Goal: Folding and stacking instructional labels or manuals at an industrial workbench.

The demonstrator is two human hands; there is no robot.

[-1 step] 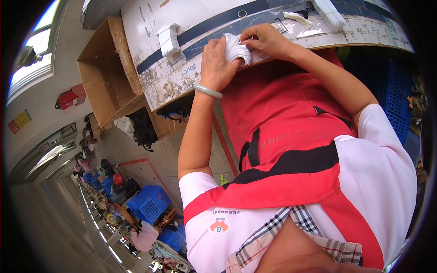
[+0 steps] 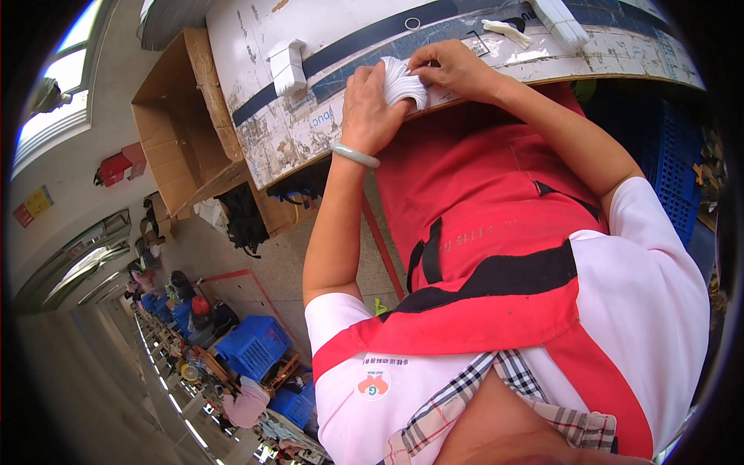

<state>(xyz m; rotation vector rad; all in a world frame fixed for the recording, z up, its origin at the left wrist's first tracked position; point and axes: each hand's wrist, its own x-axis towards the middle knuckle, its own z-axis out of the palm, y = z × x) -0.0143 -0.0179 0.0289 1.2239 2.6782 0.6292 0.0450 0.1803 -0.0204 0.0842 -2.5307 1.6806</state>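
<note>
A bundle of white cord-like strands [image 2: 400, 82], looped in many layers, sits at the near edge of the worn white table [image 2: 267, 147]. My left hand [image 2: 367, 108], with a pale bangle at the wrist, is wrapped around its left side, thumb at the near end. At the bundle's right edge my right hand [image 2: 459, 70] is closed in a pinch with thumb and forefinger. What lies between those fingertips is too small to make out. Farther left lies a second folded white bundle [image 2: 287, 68]. A long white bundle [image 2: 561, 25] is at the far right.
A small pale ring [image 2: 412, 24] and a short cream strip bundle [image 2: 507, 32] lie beyond my hands. An open cardboard box [image 2: 174, 116] stands against the table's left end. Blue crates [image 2: 673, 167] are at the right; another blue crate [image 2: 254, 346] stands on the floor.
</note>
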